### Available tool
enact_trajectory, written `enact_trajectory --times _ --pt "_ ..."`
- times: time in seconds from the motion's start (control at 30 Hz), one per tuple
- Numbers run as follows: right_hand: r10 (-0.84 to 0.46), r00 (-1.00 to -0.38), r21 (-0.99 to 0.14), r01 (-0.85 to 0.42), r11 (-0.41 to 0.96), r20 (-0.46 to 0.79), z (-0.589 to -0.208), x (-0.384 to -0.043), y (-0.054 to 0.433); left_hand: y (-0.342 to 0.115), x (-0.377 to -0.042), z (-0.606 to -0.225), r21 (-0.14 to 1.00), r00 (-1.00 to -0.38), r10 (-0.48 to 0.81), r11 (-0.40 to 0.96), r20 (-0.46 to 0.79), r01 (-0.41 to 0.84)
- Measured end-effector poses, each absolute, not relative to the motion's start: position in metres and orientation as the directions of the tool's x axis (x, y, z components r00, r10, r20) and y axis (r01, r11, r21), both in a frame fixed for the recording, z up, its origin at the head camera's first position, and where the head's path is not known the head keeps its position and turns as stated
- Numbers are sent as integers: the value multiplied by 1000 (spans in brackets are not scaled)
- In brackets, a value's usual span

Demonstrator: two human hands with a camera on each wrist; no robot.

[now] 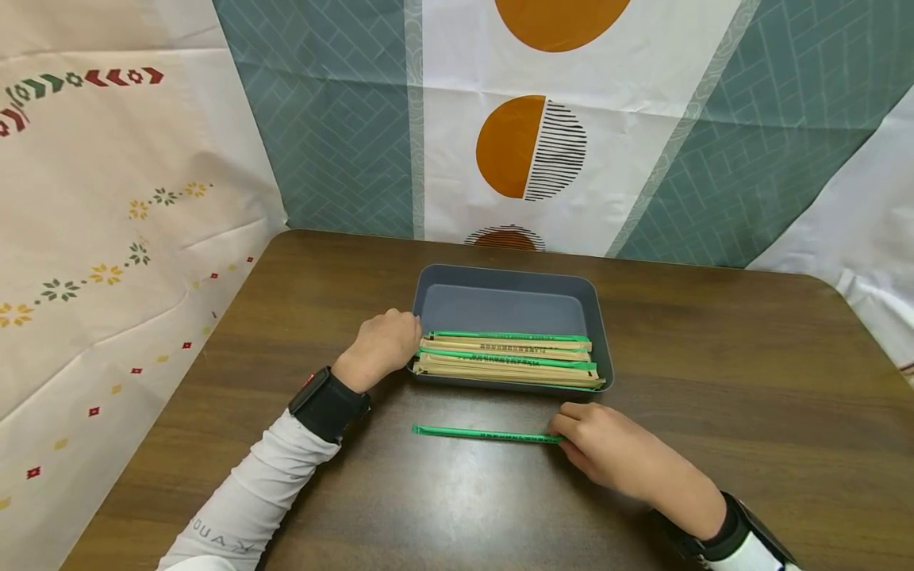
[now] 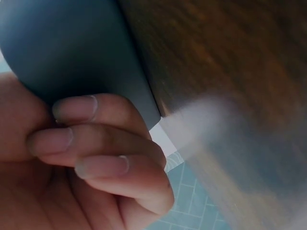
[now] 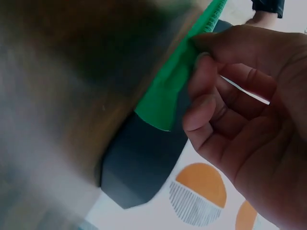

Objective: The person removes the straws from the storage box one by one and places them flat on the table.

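Observation:
My right hand (image 1: 607, 446) pinches the right end of a green wrapped straw (image 1: 485, 434) between thumb and fingertips, in front of the tray. Up close in the right wrist view, the flat end of the green wrapper (image 3: 160, 105) sticks out past the fingertips. At the left wall of a dark grey tray (image 1: 493, 297), my left hand (image 1: 385, 339) grips the rim with curled fingers. Its fingertips lie against the tray's side (image 2: 91, 52) in the left wrist view. Several straws in tan paper wrappers (image 1: 500, 374) and green wrappers lie lengthwise in the tray's near half.
The tray stands on a brown wooden table (image 1: 685, 349). Behind the table hangs a patterned cloth (image 1: 343, 119), with a white flower-print cloth (image 1: 107, 206) on the left. Dark bands (image 1: 330, 403) are strapped round both wrists.

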State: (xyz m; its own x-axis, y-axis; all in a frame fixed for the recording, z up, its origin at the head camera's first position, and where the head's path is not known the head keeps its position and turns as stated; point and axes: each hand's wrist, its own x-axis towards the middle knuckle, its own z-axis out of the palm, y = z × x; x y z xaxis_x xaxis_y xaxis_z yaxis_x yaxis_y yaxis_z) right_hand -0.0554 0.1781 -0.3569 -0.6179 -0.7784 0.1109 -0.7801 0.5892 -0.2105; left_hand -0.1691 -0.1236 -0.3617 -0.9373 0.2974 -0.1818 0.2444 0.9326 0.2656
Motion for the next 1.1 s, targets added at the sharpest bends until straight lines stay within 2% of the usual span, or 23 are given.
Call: enact_trajectory --times 0.6,0.7,0.9,1.1 --pt "-748 -660 -218 -742 634 74 -361 -53 179 -115 -172 -360 265 -937 289 936 -198 232" --pt "-743 -655 -219 -752 622 136 -357 -54 180 -114 -173 -359 271 -934 295 933 -201 236" --pt "-685 -631 -211 -772 599 364 -348 -76 173 -116 -172 -360 260 -934 298 935 -200 242" --pt "-645 -671 -202 -734 649 365 -348 -100 167 -119 -170 -362 255 -931 290 939 -220 232"
